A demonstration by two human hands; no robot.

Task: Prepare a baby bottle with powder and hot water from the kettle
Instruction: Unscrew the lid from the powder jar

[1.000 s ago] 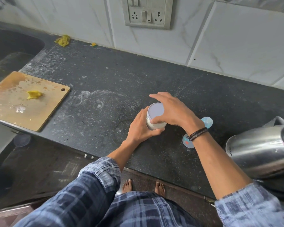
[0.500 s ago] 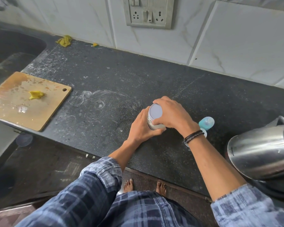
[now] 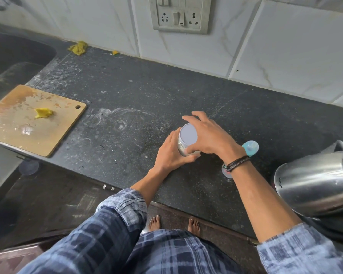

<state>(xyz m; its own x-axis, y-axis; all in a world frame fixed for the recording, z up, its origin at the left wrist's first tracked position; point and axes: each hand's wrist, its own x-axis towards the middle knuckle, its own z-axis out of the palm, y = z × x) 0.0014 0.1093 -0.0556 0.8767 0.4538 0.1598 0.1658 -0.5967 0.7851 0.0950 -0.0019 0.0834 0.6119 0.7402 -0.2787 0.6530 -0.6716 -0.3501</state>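
Observation:
A small powder tin (image 3: 187, 138) with a pale lilac lid stands on the dark counter (image 3: 139, 99). My left hand (image 3: 171, 153) wraps around its body from the left. My right hand (image 3: 208, 138) rests against the lid's right rim, thumb low on the tin, fingers spread over the top. The baby bottle (image 3: 250, 148) with a light blue cap lies behind my right wrist, mostly hidden. A steel kettle (image 3: 313, 180) sits at the right edge.
A wooden cutting board (image 3: 18, 123) with a yellow scrap lies at the left, overhanging the counter's front edge. A sink (image 3: 10, 56) is at the far left. A wall socket (image 3: 179, 14) is on the tiled backsplash. Yellow scraps (image 3: 78, 48) lie at the back.
My right hand's fingers were curled tight on the lid half a second ago; now they spread out over it. The left hand and the tin stay in place.

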